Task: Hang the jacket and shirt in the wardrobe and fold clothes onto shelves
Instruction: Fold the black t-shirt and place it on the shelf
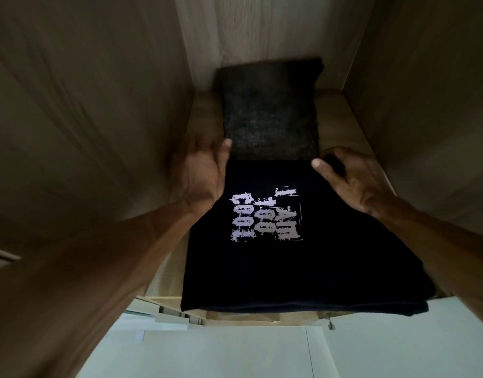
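Pushing the shirt (262, 268) flat onto the shelf (344, 110), I'd go slow; right grip (352, 181) pinches it, left grip (202, 170) too blurry to tell.

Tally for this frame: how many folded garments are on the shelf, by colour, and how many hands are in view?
Black printed T-shirt: 1
Dark grey folded garment: 1
Hands: 2 (left hand, right hand)
Total: 4

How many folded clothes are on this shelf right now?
2. A grey folded garment lies at the back of the shelf; a black printed shirt lies directly in front of it. Anything beneath them would be hidden.
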